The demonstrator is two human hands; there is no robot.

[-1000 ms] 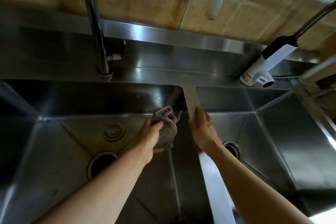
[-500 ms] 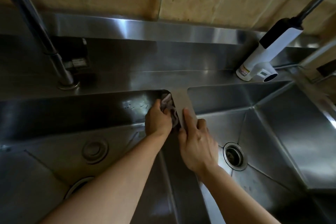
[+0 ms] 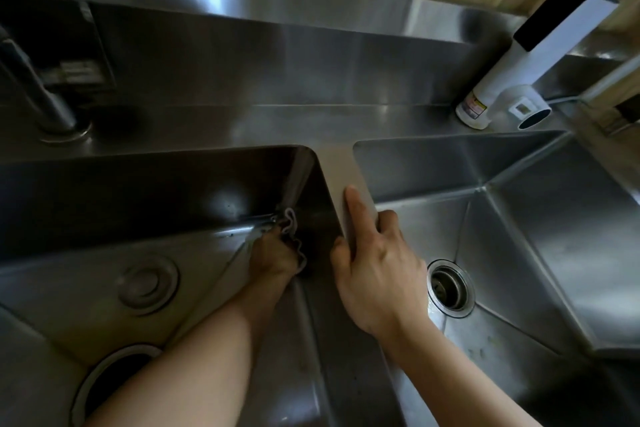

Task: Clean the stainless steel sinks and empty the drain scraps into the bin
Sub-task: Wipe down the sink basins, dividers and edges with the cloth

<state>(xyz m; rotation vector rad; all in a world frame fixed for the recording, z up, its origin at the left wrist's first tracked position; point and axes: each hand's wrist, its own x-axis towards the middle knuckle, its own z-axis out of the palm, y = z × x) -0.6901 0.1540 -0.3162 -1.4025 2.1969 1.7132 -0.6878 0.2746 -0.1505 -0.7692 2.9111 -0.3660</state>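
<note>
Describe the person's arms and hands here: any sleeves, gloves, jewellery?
Both forearms are bare as far as the frame shows, with no sleeve in view. The left hand and right hand are ungloved, and no ring, watch or bracelet shows.

Stainless steel counter (image 3: 242, 121) with two sinks, white faucet unit (image 3: 512, 59) standing on its back ledge
</note>
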